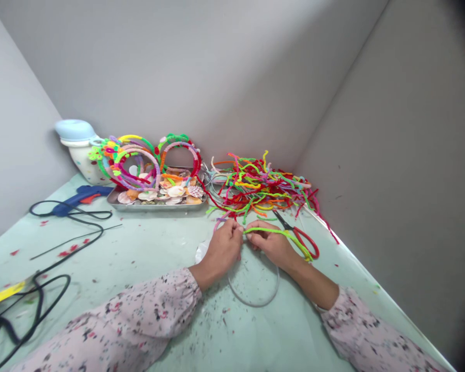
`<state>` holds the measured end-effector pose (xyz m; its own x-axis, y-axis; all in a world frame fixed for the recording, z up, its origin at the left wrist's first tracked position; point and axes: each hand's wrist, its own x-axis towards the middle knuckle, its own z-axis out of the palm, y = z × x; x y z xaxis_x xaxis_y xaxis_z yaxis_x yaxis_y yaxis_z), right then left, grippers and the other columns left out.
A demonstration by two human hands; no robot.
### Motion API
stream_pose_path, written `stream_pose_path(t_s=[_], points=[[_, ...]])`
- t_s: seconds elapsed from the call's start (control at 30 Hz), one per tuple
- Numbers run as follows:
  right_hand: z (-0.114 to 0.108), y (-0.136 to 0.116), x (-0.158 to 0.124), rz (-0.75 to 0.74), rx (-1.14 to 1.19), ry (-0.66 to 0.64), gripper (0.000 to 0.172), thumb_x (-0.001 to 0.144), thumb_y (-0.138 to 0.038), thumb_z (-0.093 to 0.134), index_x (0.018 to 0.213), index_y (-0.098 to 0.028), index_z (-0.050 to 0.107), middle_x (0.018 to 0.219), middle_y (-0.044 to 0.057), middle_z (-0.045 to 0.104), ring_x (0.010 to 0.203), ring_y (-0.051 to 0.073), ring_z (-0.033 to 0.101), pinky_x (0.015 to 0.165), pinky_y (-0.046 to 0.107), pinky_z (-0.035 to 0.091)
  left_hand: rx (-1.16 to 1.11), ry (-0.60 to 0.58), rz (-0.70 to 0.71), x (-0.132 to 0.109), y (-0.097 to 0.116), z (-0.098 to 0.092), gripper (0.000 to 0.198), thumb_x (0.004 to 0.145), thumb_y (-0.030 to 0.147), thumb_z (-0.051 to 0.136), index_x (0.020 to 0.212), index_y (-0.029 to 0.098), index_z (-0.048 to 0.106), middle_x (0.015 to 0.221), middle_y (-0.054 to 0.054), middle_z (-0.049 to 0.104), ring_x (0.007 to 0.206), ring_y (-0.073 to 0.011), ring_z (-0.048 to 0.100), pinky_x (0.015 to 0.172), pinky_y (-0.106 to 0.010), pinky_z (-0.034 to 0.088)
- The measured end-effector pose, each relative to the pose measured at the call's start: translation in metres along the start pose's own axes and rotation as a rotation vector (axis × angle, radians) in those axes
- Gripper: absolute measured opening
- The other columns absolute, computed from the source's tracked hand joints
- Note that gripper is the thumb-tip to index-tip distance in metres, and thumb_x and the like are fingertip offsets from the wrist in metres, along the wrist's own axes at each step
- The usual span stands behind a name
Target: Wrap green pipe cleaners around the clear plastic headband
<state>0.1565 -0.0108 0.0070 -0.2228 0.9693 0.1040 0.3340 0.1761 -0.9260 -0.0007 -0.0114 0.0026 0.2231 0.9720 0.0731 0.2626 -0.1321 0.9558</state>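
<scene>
Over the middle of the table, my left hand [227, 240] is closed, its fingers pinching a grey headband [251, 305] whose bare loop hangs toward me. Close beside it, my right hand [269, 240] pinches a lime-green pipe cleaner [273, 230] near the headband. The pipe cleaner's long tail runs back over the right hand toward the wrist. Some pink and purple fuzzy wire shows just behind my left hand; whether it is on the headband I cannot tell. Red-handled scissors [306, 243] lie just past my right hand, partly behind the green tail.
A metal tray [158, 207] holds seashells [175, 191] and several colourful wrapped headbands [158, 170]. To its right is a heap of pipe cleaners [256, 181]. A blue glue gun [77, 199] with black cord [96, 235] and a blue-lidded white container [83, 157] stand left. Walls enclose the table.
</scene>
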Motion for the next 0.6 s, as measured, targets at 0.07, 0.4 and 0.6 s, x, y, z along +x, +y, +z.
stream_pose_path(t_s=[0.07, 0.4, 0.6], points=[[0.0, -0.0014, -0.0002, 0.009, 0.005, 0.001, 0.009, 0.078, -0.022, 0.053, 0.082, -0.02, 0.06, 0.06, -0.004, 0.052, 0.054, 0.011, 0.048, 0.052, 0.023, 0.038, 0.007, -0.002, -0.003, 0.0004, 0.0002, 0.0, 0.024, 0.089, 0.037, 0.035, 0.076, 0.019, 0.045, 0.047, 0.006, 0.047, 0.041, -0.0106, 0.048, 0.05, -0.023, 0.037], [-0.0014, -0.0033, 0.0001, -0.015, -0.011, 0.012, 0.011, 0.075, -0.017, 0.053, 0.081, -0.019, 0.062, 0.061, -0.004, 0.054, 0.054, 0.01, 0.049, 0.052, 0.022, 0.039, 0.023, -0.012, -0.01, 0.0003, 0.0019, -0.0008, 0.024, 0.089, 0.037, 0.036, 0.077, 0.019, 0.046, 0.046, 0.006, 0.047, 0.04, -0.0107, 0.047, 0.048, -0.023, 0.035], [0.0005, -0.0018, -0.0008, -0.035, -0.012, 0.032, 0.01, 0.076, -0.017, 0.054, 0.081, -0.019, 0.062, 0.061, -0.004, 0.054, 0.055, 0.01, 0.047, 0.052, 0.022, 0.037, 0.025, -0.005, -0.021, -0.0007, 0.0038, -0.0011, 0.023, 0.089, 0.036, 0.036, 0.075, 0.02, 0.045, 0.044, 0.007, 0.046, 0.04, -0.0106, 0.046, 0.048, -0.023, 0.035]])
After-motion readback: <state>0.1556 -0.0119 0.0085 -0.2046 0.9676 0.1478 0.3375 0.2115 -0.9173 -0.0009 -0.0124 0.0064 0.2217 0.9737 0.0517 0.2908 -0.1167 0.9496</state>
